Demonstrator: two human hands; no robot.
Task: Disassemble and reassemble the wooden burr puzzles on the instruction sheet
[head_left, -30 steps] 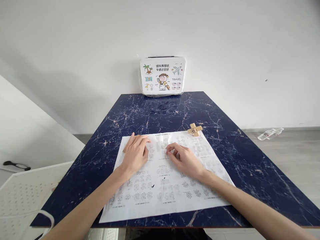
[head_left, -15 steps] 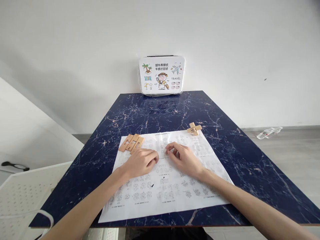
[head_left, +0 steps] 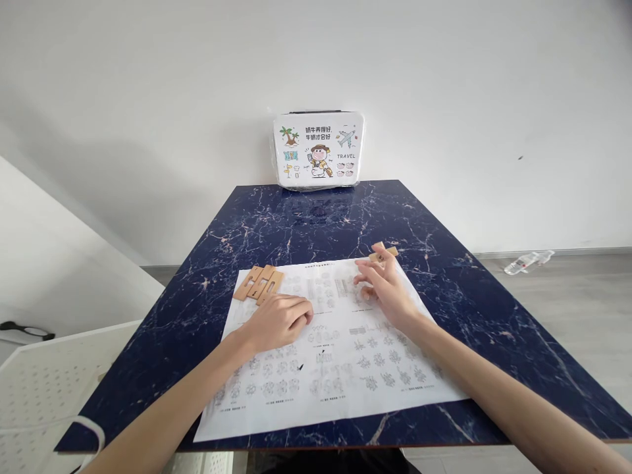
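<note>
My right hand [head_left: 382, 284] reaches to the wooden cross-shaped puzzle block [head_left: 392, 253], its fingers spread and holding nothing. The fingertips cover part of the block, and I cannot tell whether they touch it. My left hand [head_left: 280, 320] rests palm down on the printed sheet [head_left: 316, 393], fingers curled together, nothing visible in them. Just beyond it lie flat slotted wooden pieces [head_left: 258, 283], side by side on the sheet's upper left corner. Rows of small line drawings cover the sheet.
A white case with cartoon prints [head_left: 320, 150] stands at the far edge of the blue marbled table [head_left: 306, 227], against the wall. To the left is a white perforated surface [head_left: 39, 388] with a cable. A clear plastic bottle [head_left: 522, 263] lies on the floor at right.
My right hand has moved forward and right from the sheet's middle to the wooden cross, and its fingers have spread. My left hand has stayed in place.
</note>
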